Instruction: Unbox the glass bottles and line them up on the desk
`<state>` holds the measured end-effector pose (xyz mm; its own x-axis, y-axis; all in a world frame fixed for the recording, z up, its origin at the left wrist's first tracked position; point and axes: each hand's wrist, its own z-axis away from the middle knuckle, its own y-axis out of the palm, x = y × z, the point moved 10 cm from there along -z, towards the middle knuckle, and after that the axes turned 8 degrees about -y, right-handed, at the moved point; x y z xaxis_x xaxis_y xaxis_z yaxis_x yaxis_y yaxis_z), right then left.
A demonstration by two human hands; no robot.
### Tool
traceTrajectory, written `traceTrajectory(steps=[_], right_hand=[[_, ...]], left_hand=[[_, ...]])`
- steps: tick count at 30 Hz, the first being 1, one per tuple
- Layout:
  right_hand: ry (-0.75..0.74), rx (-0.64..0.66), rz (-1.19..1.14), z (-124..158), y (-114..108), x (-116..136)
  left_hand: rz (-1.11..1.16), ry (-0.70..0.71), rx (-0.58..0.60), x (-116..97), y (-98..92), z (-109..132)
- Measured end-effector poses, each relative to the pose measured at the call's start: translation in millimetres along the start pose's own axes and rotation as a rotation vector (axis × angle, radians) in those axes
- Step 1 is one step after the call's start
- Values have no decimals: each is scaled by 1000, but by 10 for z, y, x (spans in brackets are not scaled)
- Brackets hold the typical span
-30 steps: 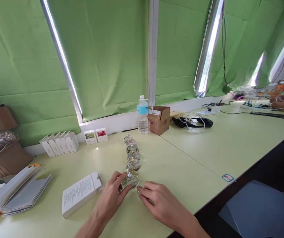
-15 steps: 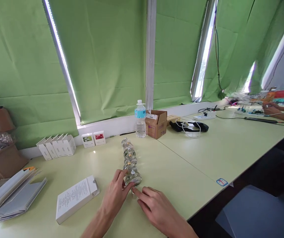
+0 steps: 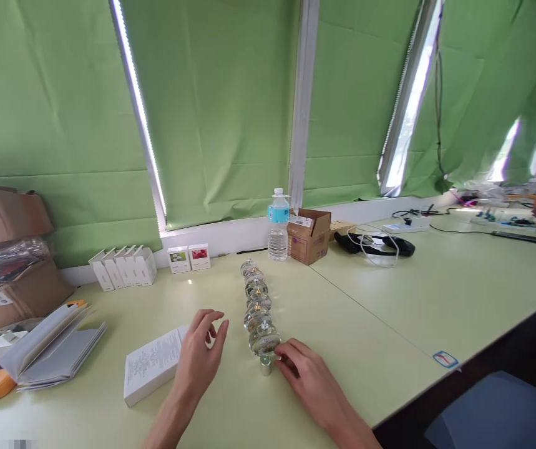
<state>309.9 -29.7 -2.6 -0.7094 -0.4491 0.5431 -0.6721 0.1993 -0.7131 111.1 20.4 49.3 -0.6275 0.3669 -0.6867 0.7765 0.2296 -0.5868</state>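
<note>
Right hand [image 3: 307,377] curled beside small metal cylinder [image 3: 265,366], hold unclear, fingertips hidden; left hand [image 3: 197,355] open, empty, near white printed carton [image 3: 153,365].

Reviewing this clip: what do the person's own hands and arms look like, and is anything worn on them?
The left hand and right hand are bare, with no gloves, and no ring, watch or bracelet shows. The forearms are bare too, with no sleeve in view before the frame's bottom edge.
</note>
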Motion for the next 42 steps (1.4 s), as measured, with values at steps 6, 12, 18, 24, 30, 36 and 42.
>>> traceTrajectory(steps=[6,12,18,24,30,36,42], right_hand=[[-59,-11,57,12,55,-31],[-72,0,5,20,131,-145],[-93,-127,59,39,34,-205],[-116,-147,78,49,-5,-182],[-168,-317,91,150,-200,-63],[-367,-347,14,115,-167,412],[-238,49,-117,-735,236,1134]], left_hand=[[-32,-80,-52,371,-531,-253],[-174,-171,-59,929,-954,-174],[-301,-220,40,1167,-961,-104],[-402,-179,260,1139,-642,58],[-382,-238,243,1143,-674,85],[-322,-132,89,767,-817,22],[-388,48,-136,591,-791,69]])
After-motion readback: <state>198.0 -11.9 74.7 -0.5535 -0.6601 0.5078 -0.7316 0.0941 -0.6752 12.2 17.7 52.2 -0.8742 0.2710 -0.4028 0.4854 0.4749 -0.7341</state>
